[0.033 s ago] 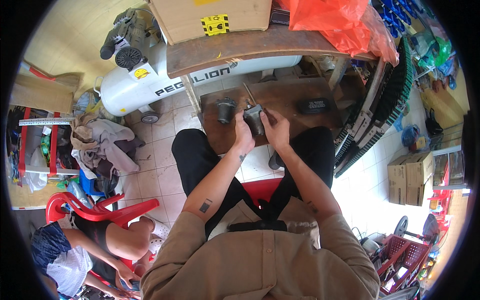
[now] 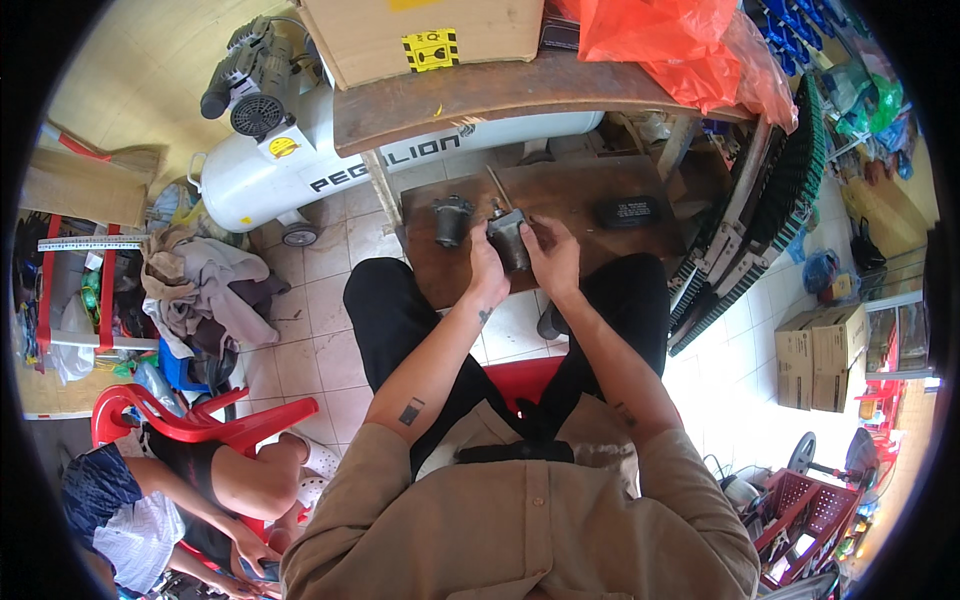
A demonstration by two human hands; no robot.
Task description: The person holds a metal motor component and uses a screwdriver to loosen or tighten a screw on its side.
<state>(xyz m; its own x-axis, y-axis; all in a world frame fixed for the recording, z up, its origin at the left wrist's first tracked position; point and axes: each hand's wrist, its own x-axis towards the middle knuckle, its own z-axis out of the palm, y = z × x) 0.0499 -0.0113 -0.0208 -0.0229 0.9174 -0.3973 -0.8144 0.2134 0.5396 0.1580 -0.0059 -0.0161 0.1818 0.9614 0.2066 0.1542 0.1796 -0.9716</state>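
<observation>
Over the low brown wooden board [image 2: 560, 185] I hold a dark grey metal cylinder [image 2: 511, 246] with a squarish top plate. A long thin rod [image 2: 498, 183] sticks up from it, leaning to the far left. My left hand [image 2: 488, 270] is closed along its left side. My right hand [image 2: 554, 258] grips its right side, thumb and fingers at the upper edge. The cylinder's exact kind I cannot make out. Left of it, a second dark metal part [image 2: 452, 222] with a wider, toothed-looking top stands on the board. On the right lies a black oblong case [image 2: 628, 210].
Beyond the board stand a white air compressor [image 2: 270, 175] and a wooden bench [image 2: 520, 85] with a cardboard box [image 2: 425, 35] and red plastic bag [image 2: 660, 50]. A folded black rack [image 2: 740, 235] leans at right. At lower left another person [image 2: 225, 480] sits by a red chair [image 2: 190, 415].
</observation>
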